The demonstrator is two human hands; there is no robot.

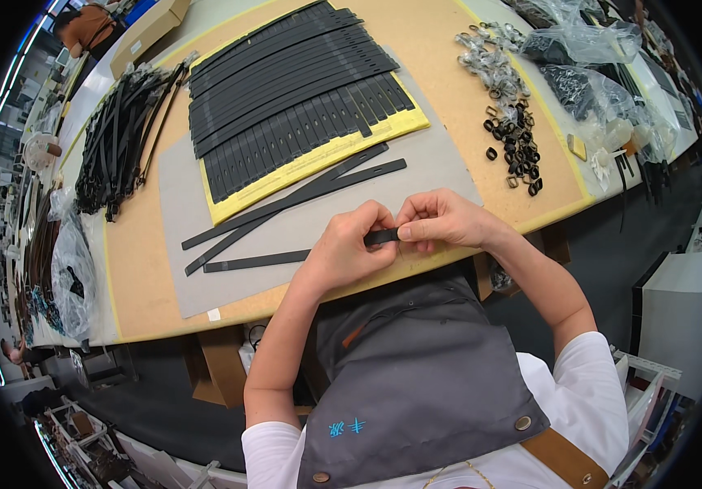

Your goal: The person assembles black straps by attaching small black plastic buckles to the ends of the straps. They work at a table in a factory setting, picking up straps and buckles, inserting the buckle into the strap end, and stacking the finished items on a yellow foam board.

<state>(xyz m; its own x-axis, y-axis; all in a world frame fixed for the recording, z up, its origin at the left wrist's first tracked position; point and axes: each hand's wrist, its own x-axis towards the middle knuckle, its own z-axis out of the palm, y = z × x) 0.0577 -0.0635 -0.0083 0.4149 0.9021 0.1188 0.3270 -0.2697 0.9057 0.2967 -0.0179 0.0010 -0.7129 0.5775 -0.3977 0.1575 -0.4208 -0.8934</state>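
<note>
Near the table's front edge, my left hand (355, 248) and my right hand (441, 220) come together on one black strap (257, 262). Its end shows between my fingers, while the rest runs out leftward under my left hand and lies on the grey mat (196, 289). The right thumb and fingers pinch that end. Whether a small part sits on it is hidden by the fingers. Just beyond, two loose black straps (318, 189) lie crossed. Past them, rows of black straps (286, 90) are stacked on a yellow sheet (331, 147).
A pile of black buckled belts (123, 134) lies to the left. Black and metal rings (518, 151) are scattered at the right, near clear plastic bags (587, 81). A cardboard box (149, 34) stands at the back left. A person (90, 31) is beyond it.
</note>
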